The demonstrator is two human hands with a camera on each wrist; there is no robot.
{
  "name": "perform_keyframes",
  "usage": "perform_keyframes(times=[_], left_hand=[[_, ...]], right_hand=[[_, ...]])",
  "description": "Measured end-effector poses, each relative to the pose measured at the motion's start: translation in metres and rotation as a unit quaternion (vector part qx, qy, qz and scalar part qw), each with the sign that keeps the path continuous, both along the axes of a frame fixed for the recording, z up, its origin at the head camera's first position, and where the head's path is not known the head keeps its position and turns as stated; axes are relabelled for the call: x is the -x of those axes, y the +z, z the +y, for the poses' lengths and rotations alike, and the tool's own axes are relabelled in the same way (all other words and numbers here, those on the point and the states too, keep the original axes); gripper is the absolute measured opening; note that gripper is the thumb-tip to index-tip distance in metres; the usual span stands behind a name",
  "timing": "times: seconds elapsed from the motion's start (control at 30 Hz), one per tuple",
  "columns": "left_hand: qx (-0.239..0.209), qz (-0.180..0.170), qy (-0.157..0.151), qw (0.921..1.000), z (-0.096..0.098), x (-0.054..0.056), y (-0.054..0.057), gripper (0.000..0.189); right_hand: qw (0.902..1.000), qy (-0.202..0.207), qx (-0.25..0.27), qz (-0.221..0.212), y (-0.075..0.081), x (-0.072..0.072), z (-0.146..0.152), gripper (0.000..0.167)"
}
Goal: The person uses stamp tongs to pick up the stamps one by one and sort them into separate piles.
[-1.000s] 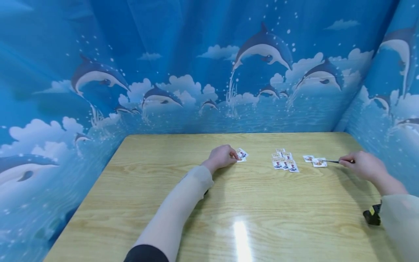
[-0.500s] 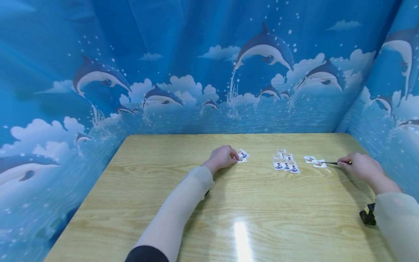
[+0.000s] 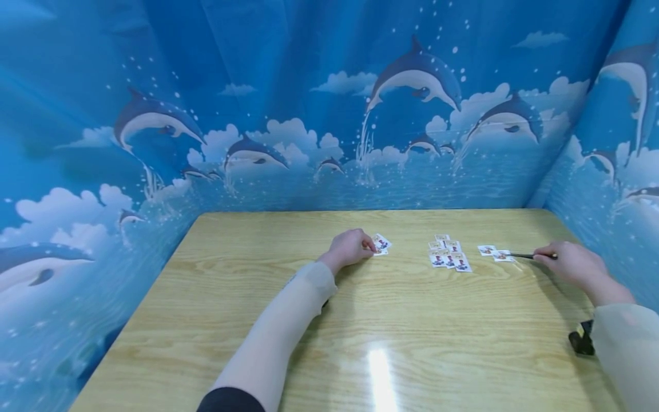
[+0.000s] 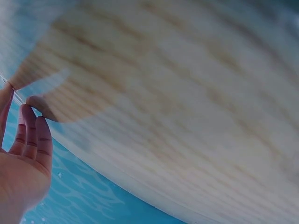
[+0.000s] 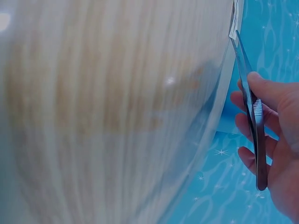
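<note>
In the head view, my right hand (image 3: 574, 264) grips tweezers (image 3: 532, 256). Their tips reach the right one of two small white picture cards (image 3: 503, 257); it touches or overlaps the other card (image 3: 486, 250). The right wrist view shows the tweezers (image 5: 256, 121) along the fingers, their tips apart at the cards' edge-on rim (image 5: 234, 23). My left hand (image 3: 351, 247) pinches at the left edge of a few overlapping picture cards (image 3: 382, 243). In the left wrist view, this hand's (image 4: 28, 163) thumb and index tips meet at the table surface; no card shows there.
Between the hands lies a cluster of overlapping picture cards (image 3: 449, 253). The wood-grain table (image 3: 412, 320) ends at a blue dolphin curtain (image 3: 288, 109), which also runs along both sides. A black device (image 3: 582, 339) sits under the right wrist.
The right-hand card looked larger and slightly raised one second ago; now it lies flatter. My right hand and the tweezers have shifted only slightly. My left hand has stayed in place.
</note>
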State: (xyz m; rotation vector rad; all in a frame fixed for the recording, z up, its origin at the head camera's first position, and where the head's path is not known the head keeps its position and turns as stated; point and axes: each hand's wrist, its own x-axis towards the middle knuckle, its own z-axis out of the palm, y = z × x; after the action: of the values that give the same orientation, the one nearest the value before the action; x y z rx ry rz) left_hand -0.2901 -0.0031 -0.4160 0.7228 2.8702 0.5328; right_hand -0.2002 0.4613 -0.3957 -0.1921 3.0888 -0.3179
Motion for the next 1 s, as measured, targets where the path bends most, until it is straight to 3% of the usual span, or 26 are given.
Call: perform_keyframes(times=[0.4,0.67,1.0], left_hand=[[-0.001,0.0,-0.002,1.0,0.0,0.0,0.0,0.007],[-0.005,0.007,-0.004,1.0,-0.001,0.0,0.0,0.006],[-0.004,0.0,-0.001,1.0,-0.001,0.0,0.0,0.006]], right_hand=[[0.9996,-0.028,0.001,0.005,0.014,-0.008,-0.005,0.056],[0.9976,0.03,0.008,0.062,0.03,0.004,-0.064,0.041],[0.9907,0.105,0.051,0.07,0.033,0.02,-0.142,0.027]])
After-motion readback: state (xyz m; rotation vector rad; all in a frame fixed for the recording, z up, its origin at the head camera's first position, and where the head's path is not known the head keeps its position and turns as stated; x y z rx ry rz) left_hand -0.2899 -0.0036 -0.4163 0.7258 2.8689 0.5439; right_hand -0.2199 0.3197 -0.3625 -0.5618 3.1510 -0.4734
